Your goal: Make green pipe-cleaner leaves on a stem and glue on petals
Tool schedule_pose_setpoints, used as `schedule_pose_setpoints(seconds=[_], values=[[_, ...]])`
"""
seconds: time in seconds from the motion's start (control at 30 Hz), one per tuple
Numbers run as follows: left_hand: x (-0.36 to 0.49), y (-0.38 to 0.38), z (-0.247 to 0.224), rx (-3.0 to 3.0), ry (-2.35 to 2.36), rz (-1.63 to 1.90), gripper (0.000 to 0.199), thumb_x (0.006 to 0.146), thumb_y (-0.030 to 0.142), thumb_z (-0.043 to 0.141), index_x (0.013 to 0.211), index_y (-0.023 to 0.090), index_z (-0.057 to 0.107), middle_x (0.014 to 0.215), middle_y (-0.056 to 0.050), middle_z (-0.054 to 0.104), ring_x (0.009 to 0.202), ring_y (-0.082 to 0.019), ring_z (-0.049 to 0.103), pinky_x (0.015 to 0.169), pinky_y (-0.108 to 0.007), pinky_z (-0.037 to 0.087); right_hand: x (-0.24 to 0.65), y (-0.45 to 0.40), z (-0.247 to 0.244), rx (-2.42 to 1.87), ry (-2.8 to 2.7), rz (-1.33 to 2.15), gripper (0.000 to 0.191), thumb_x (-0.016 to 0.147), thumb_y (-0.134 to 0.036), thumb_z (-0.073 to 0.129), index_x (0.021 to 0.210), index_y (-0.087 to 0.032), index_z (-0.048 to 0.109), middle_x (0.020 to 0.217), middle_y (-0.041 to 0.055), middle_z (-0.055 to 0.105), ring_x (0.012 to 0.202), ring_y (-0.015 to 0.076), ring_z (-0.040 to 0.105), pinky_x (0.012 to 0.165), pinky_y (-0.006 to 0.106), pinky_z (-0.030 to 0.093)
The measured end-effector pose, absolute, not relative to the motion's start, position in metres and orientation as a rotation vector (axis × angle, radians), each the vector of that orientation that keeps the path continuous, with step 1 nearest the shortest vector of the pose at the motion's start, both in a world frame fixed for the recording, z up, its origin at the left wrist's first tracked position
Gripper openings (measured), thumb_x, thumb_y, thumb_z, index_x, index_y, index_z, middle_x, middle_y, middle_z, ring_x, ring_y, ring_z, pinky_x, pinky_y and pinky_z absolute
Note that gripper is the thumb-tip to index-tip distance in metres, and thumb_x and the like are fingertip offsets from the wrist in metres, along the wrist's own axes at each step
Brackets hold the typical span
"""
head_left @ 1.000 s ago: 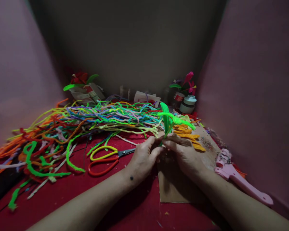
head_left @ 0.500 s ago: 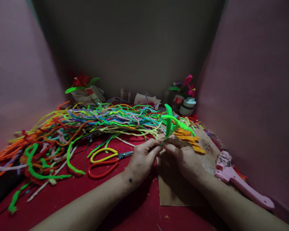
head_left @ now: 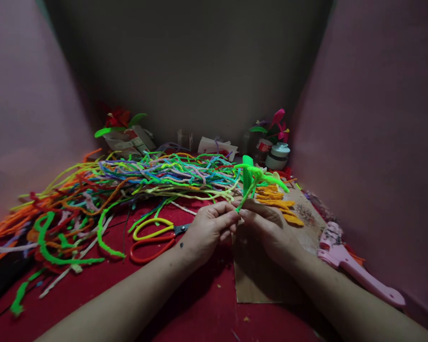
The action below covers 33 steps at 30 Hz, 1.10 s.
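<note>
Between my two hands stands a bright green pipe-cleaner stem with leaves [head_left: 248, 183], pinched at its lower end. My left hand [head_left: 212, 230] has thumb and fingers closed on the base of the stem. From the other side my right hand [head_left: 266, 225] pinches the same spot, its fingertips almost touching those of the left. The leaf pieces fan out above the fingers, one upright and others drooping right. Scissors [head_left: 153, 237] with one yellow and one red handle lie left of my left hand, their blades partly hidden behind it.
A heap of coloured pipe cleaners [head_left: 171, 175] spreads across the back and left. Orange petal-like pieces [head_left: 278, 202] rest on a cardboard sheet [head_left: 264, 280]. At right lies a pink tool [head_left: 360, 273], apparently a glue gun. A lidded jar [head_left: 278, 156] stands behind.
The green leafy piece has turned between my fingers, so its upright leaf now shows broader. My left hand has shifted slightly left, its fingers rolled further round the stem.
</note>
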State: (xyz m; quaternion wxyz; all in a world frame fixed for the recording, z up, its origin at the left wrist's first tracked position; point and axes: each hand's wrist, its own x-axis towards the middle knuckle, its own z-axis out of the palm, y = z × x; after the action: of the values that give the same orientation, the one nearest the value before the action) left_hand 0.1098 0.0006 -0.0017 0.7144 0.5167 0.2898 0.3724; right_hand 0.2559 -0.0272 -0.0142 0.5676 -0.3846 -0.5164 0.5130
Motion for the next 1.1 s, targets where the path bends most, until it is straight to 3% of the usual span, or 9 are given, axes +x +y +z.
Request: schedule_pose_setpoints(seconds=[0.27,0.43,0.63,0.83,0.97,1.1], values=[[0.105,0.006,-0.002,0.973,0.509,0.676,0.026,0.076,0.031,0.065,0.067,0.013,0.049,0.054,0.006,0.047,0.036,0.002,0.025,0.038,-0.013,0.021,0.255,-0.024,-0.015,-0.805,-1.092,1.384,0.023,0.076,-0.025,0.064,0.099,-0.023,0.07,0.083,0.0017,0.07,0.08,0.0168,0.062,0.084,0.035,0.045],[0.104,0.007,-0.001,1.01,0.516,0.637,0.021,0.077,0.032,0.063,0.076,0.013,0.054,0.055,0.006,0.048,0.035,0.002,0.024,0.039,-0.014,0.021,0.256,-0.022,-0.018,-0.785,-1.033,1.422,0.026,0.072,-0.024,0.068,0.097,-0.02,0.07,0.081,0.0038,0.07,0.076,0.0177,0.063,0.077,0.035,0.048],[0.111,-0.002,0.003,1.414,0.727,0.809,0.018,0.079,0.028,0.055,0.068,0.014,0.056,0.055,0.004,0.051,0.042,-0.005,0.042,0.044,-0.017,0.033,0.255,-0.024,-0.016,-0.799,-0.952,1.443,0.021,0.071,-0.022,0.068,0.092,-0.02,0.07,0.077,0.0022,0.068,0.061,0.0139,0.061,0.063,0.03,0.047],[0.109,-0.005,-0.009,1.85,0.919,1.023,0.012,0.08,0.023,0.054,0.08,0.017,0.064,0.069,0.0,0.06,0.064,-0.011,0.055,0.063,-0.021,0.042,0.258,-0.025,-0.017,-0.886,-1.025,1.283,0.005,0.069,-0.022,0.072,0.072,-0.019,0.07,0.07,0.0006,0.065,0.065,0.0137,0.058,0.067,0.029,0.045],[0.108,-0.005,-0.009,1.705,0.887,0.918,0.018,0.084,0.029,0.049,0.084,0.018,0.062,0.054,0.002,0.056,0.047,-0.01,0.052,0.048,-0.02,0.041,0.255,-0.027,-0.016,-0.943,-1.008,1.281,0.011,0.067,-0.025,0.073,0.073,-0.017,0.069,0.069,0.0017,0.064,0.065,0.0149,0.058,0.065,0.03,0.046],[0.109,-0.002,-0.003,1.382,0.788,0.779,0.023,0.083,0.035,0.051,0.07,0.016,0.054,0.045,0.003,0.054,0.035,-0.009,0.048,0.036,-0.019,0.038,0.251,-0.029,-0.01,-0.835,-1.082,1.462,0.015,0.076,-0.03,0.065,0.082,-0.018,0.07,0.055,-0.0005,0.058,0.051,0.0141,0.056,0.056,0.03,0.046]])
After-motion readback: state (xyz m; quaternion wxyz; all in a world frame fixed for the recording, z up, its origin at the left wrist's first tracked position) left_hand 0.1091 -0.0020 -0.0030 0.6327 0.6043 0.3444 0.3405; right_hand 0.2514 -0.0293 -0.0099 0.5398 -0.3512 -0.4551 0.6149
